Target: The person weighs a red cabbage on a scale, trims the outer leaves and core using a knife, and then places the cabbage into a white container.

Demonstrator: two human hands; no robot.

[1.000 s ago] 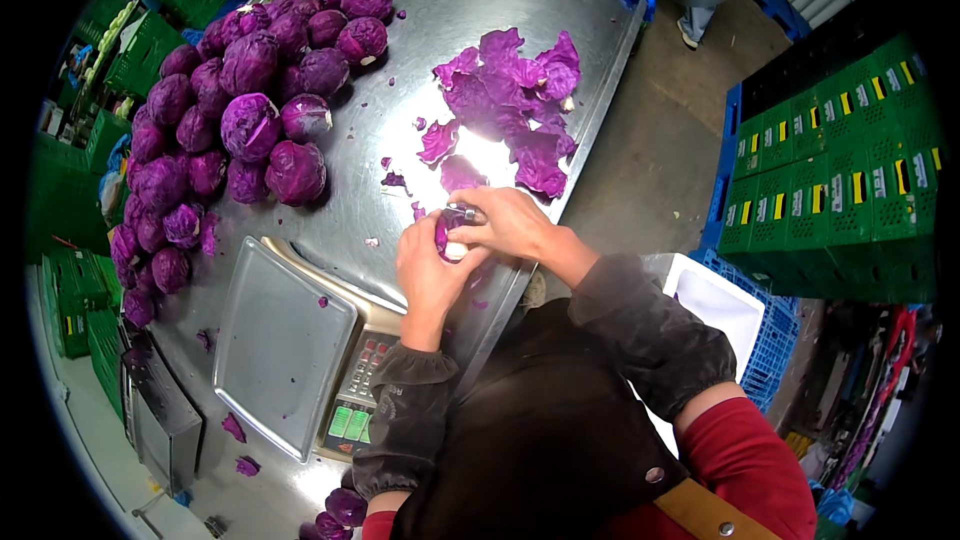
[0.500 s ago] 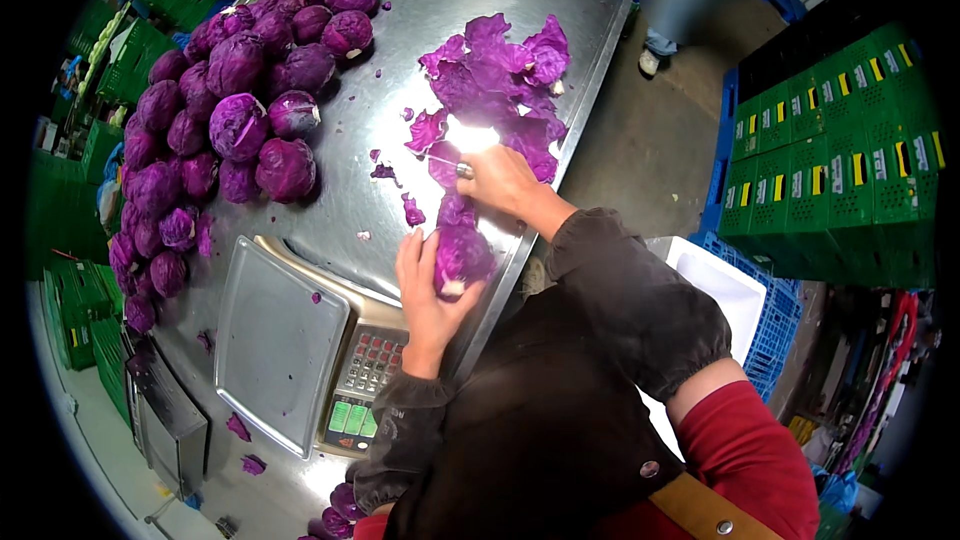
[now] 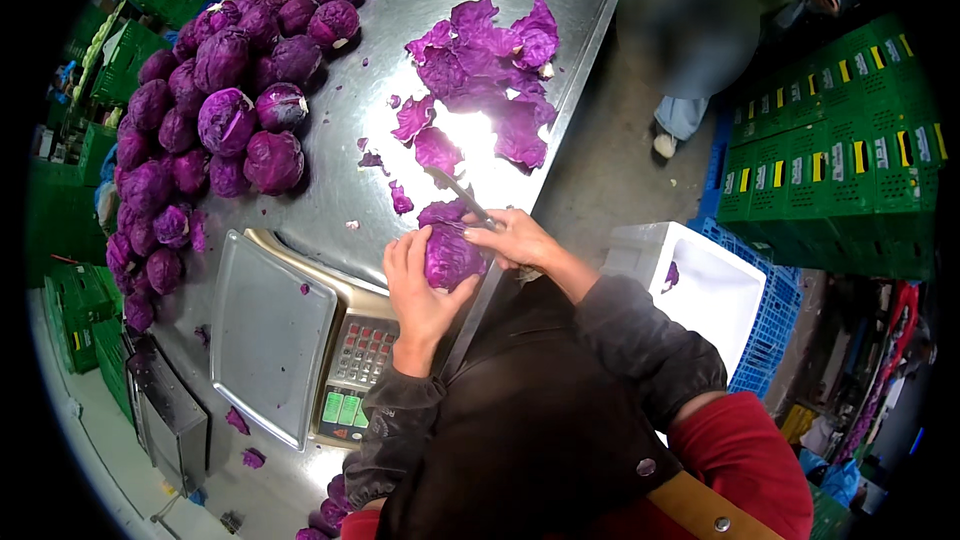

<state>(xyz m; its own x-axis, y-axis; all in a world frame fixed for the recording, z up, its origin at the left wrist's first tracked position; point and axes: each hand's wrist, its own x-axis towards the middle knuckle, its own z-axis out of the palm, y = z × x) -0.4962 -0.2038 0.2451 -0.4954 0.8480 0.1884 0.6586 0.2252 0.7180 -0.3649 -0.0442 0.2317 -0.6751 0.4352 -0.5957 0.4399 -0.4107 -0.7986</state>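
Note:
A red cabbage (image 3: 452, 258) lies at the table's near edge, its outer leaf partly loose at the far side. Round its left side curl the fingers of my left hand (image 3: 418, 285), holding it. My right hand (image 3: 515, 240) is closed on a knife (image 3: 462, 194), whose blade points up and left, just past the cabbage. The right thumb and fingers are close against the cabbage's right side. Beyond the knife, loose cabbage leaves (image 3: 490, 60) lie spread on the steel table (image 3: 400, 0).
A big pile of red cabbages (image 3: 225, 65) covers the table's left side. Nearer stands a weighing scale (image 3: 275, 340) with a steel pan. To my right are a white bin (image 3: 715, 290) holding a leaf scrap and stacked green crates (image 3: 830, 160). Another person (image 3: 690, 50) stands beyond the table.
My right hand has drawn back from the loose leaves to the cabbage with the knife. The cabbage has been turned, its pale stem end no longer showing. The other person has shifted.

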